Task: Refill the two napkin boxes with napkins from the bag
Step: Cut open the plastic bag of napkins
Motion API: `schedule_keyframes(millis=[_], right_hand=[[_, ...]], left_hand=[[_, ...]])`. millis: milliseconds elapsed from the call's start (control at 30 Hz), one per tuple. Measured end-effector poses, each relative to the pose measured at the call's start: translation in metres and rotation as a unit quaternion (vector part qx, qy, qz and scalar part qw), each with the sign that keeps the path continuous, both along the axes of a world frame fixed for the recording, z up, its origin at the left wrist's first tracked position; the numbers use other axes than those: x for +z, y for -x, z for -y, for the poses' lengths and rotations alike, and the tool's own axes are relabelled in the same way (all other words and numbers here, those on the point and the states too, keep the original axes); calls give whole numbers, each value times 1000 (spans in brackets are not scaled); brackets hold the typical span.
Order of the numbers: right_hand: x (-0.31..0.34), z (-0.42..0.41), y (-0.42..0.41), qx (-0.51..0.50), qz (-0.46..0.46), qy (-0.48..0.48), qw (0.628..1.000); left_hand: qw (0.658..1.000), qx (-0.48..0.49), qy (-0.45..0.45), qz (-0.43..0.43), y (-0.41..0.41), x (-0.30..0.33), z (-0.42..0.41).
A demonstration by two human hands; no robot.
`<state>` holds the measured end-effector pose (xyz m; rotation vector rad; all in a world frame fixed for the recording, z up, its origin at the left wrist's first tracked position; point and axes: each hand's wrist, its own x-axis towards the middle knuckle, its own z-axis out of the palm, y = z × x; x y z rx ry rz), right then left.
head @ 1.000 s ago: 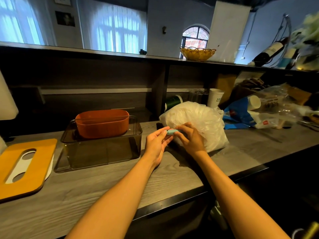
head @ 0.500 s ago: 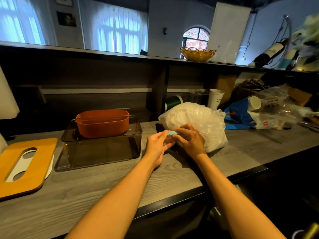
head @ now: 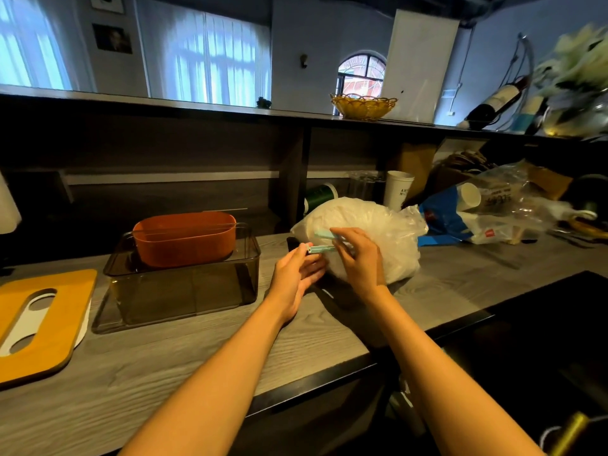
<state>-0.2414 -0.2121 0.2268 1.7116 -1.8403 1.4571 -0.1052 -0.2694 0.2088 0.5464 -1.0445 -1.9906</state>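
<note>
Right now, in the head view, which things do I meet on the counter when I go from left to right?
Yellow lid with white cutouts → smoky clear box with the orange tub standing in it → left hand → right hand, both on the mint bag clip → white napkin bag → blue and clear bag of paper cups.

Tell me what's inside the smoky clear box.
The orange tub sits inside the smoky clear box, rising above its rim. No napkins show through the box walls; the tub's own bottom is hidden from this angle.

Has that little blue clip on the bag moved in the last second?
Yes. The blue clip has sprung open; its upper arm now stands higher against the white bag.
</note>
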Motion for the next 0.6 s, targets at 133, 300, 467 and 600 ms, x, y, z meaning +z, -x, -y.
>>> schedule_keyframes(millis=[133,300,467,600], right_hand=[[44,-9,2,-46,-50,54,996],[89,-22,13,-97,-77,-25,992],[112,-43,18,-172,-100,-84,976],[129,-60,23,-182,-150,-142,961]], left_hand=[[999,-31,20,-1,-3,3,-7],[995,-52,86,3,-4,3,-18],[994,-21,102,-12,-4,15,-25],[992,-3,127,-1,1,44,-28]])
